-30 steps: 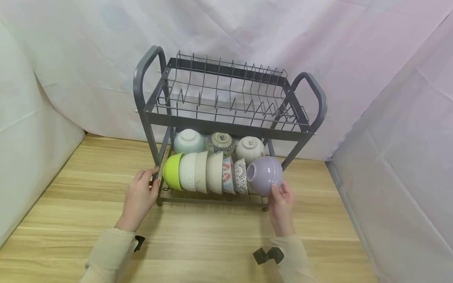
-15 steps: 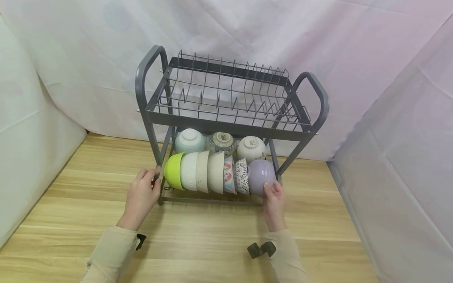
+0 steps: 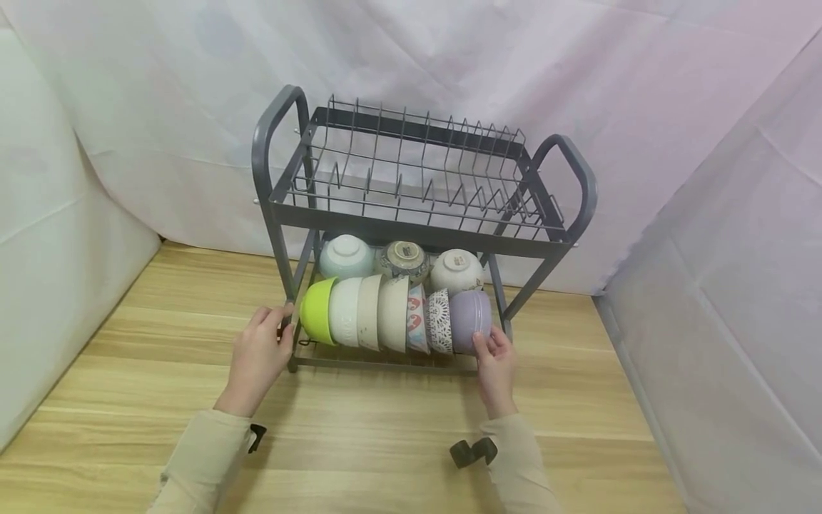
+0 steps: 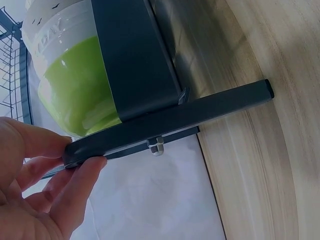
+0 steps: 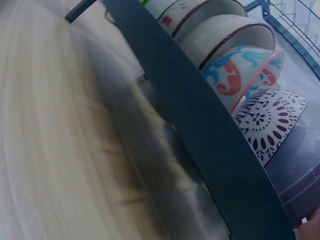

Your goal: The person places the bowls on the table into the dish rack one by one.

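Left hand [image 3: 257,351] wrapped round the near left post of the grey dish rack [image 3: 420,235], thumb and fingers pinching the metal low down — best kept there as a brace, so the frame cannot skate over the wooden table [image 3: 359,435]. Along the lower tier, a tilted row: green bowl [image 3: 316,311], white and cream bowls, red-and-blue patterned bowl [image 3: 414,317], black-and-white patterned bowl [image 3: 438,321]. At the right end, lilac bowl [image 3: 470,320] nested against that last one, right hand [image 3: 494,365] curled round its near side — worth easing it snug on the wire, rim leaning like its neighbours, fingers loosened only once it sits firm.
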Demonstrator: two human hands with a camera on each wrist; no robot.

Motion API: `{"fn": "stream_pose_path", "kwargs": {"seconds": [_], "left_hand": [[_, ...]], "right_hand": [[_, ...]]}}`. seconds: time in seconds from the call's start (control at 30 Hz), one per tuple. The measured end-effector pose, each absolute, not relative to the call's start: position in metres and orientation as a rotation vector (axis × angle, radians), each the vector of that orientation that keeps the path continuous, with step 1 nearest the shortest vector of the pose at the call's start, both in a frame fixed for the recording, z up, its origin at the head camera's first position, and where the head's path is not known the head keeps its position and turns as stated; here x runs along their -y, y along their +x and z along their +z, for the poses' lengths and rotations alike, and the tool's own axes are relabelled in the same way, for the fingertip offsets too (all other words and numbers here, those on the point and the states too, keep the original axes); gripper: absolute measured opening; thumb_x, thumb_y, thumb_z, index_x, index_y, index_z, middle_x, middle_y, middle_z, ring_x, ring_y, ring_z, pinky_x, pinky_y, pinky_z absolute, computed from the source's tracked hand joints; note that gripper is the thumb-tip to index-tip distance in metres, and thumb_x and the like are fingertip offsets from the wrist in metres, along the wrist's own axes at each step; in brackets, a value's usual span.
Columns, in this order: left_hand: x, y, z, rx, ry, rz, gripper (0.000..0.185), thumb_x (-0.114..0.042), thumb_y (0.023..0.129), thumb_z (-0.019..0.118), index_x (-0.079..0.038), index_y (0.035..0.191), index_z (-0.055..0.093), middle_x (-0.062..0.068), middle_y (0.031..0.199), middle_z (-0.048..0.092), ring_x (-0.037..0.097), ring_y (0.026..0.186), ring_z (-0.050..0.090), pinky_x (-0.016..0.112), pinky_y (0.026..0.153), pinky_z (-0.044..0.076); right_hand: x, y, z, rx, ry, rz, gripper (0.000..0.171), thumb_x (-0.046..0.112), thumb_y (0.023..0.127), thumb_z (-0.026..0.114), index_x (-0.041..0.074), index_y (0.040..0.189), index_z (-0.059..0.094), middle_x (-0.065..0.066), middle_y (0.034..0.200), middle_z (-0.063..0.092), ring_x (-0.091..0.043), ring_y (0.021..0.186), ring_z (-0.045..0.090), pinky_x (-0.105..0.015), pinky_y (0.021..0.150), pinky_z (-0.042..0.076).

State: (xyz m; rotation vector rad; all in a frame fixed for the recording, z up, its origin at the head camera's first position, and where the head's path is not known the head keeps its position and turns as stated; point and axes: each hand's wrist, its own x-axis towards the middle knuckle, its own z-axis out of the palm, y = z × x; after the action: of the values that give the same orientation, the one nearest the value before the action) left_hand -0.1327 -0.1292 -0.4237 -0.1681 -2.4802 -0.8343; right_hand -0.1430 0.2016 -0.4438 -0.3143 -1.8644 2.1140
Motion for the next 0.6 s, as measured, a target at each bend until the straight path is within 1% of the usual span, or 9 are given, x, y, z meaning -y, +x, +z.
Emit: {"fn": "stream_pose_path", "kwargs": {"seconds": [0.13, 0.2, 0.23, 0.33, 0.4, 0.43, 0.47, 0.53, 0.6], "left_hand": [[0.130, -0.134, -0.425, 2.479, -0.171, -0.826, 0.029, 0.008, 0.075, 0.063, 0.008, 0.104, 0.061, 0.019, 0.079, 0.057, 0.024, 0.056, 0.057, 0.031, 0.042, 0.049], [0.130, -0.135, -0.425, 2.476, -0.167, -0.823, 0.029, 0.009, 0.075, 0.062, 0.008, 0.104, 0.061, 0.019, 0.078, 0.057, 0.023, 0.055, 0.055, 0.029, 0.041, 0.048], [0.130, -0.135, -0.425, 2.475, -0.164, -0.820, 0.029, 0.009, 0.075, 0.062, 0.007, 0.104, 0.061, 0.019, 0.078, 0.056, 0.022, 0.054, 0.054, 0.029, 0.041, 0.047], [0.130, -0.136, -0.426, 2.458, -0.174, -0.810, 0.030, 0.009, 0.074, 0.062, 0.007, 0.104, 0.061, 0.018, 0.078, 0.056, 0.021, 0.052, 0.053, 0.027, 0.040, 0.045], [0.131, -0.137, -0.427, 2.446, -0.204, -0.814, 0.030, 0.008, 0.076, 0.062, 0.007, 0.106, 0.060, 0.018, 0.079, 0.055, 0.023, 0.055, 0.055, 0.028, 0.042, 0.047], [0.132, -0.137, -0.428, 2.442, -0.231, -0.820, 0.031, 0.007, 0.077, 0.062, 0.007, 0.107, 0.059, 0.019, 0.081, 0.055, 0.025, 0.058, 0.057, 0.030, 0.044, 0.049], [0.134, -0.137, -0.429, 2.447, -0.260, -0.828, 0.032, 0.006, 0.079, 0.062, 0.007, 0.111, 0.058, 0.020, 0.086, 0.055, 0.027, 0.064, 0.059, 0.033, 0.049, 0.051], [0.140, -0.133, -0.429, 2.479, -0.303, -0.839, 0.038, 0.000, 0.082, 0.061, 0.004, 0.119, 0.053, 0.023, 0.099, 0.054, 0.035, 0.082, 0.059, 0.042, 0.060, 0.054], [0.149, -0.127, -0.429, 2.518, -0.332, -0.821, 0.045, -0.012, 0.086, 0.060, 0.001, 0.127, 0.046, 0.027, 0.117, 0.047, 0.041, 0.103, 0.051, 0.053, 0.075, 0.049]], "right_hand": [[-0.202, -0.143, -0.443, 2.015, -0.353, 1.966, 0.030, -0.002, 0.087, 0.052, -0.010, 0.117, 0.050, -0.031, 0.116, 0.054, -0.004, 0.088, 0.061, -0.019, 0.081, 0.049], [-0.201, -0.143, -0.443, 2.069, -0.351, 1.890, 0.029, -0.001, 0.087, 0.053, -0.009, 0.115, 0.052, -0.030, 0.114, 0.055, -0.007, 0.089, 0.061, -0.019, 0.080, 0.049], [-0.200, -0.143, -0.443, 2.088, -0.344, 1.855, 0.028, -0.002, 0.087, 0.053, -0.009, 0.114, 0.052, -0.030, 0.113, 0.056, -0.011, 0.091, 0.062, -0.019, 0.080, 0.049], [-0.198, -0.143, -0.443, 2.139, -0.315, 1.778, 0.028, -0.002, 0.087, 0.051, -0.010, 0.114, 0.050, -0.029, 0.115, 0.055, -0.026, 0.101, 0.059, -0.029, 0.087, 0.048], [-0.198, -0.142, -0.445, 2.179, -0.278, 1.749, 0.029, -0.002, 0.089, 0.049, -0.009, 0.117, 0.047, -0.029, 0.118, 0.052, -0.033, 0.109, 0.054, -0.036, 0.093, 0.045], [-0.200, -0.140, -0.445, 2.207, -0.255, 1.746, 0.033, -0.001, 0.090, 0.047, -0.009, 0.121, 0.043, -0.029, 0.123, 0.048, -0.038, 0.116, 0.047, -0.041, 0.098, 0.040], [-0.202, -0.137, -0.445, 2.234, -0.226, 1.760, 0.037, 0.001, 0.091, 0.045, -0.009, 0.126, 0.038, -0.030, 0.127, 0.044, -0.039, 0.120, 0.042, -0.045, 0.101, 0.035], [-0.210, -0.126, -0.442, 2.307, -0.151, 1.760, 0.045, 0.005, 0.093, 0.044, -0.008, 0.134, 0.028, -0.030, 0.134, 0.035, -0.040, 0.126, 0.034, -0.047, 0.104, 0.029], [-0.220, -0.111, -0.439, 2.383, -0.072, 1.692, 0.052, 0.008, 0.094, 0.044, -0.006, 0.139, 0.020, -0.028, 0.139, 0.028, -0.041, 0.128, 0.029, -0.049, 0.106, 0.024]]}}
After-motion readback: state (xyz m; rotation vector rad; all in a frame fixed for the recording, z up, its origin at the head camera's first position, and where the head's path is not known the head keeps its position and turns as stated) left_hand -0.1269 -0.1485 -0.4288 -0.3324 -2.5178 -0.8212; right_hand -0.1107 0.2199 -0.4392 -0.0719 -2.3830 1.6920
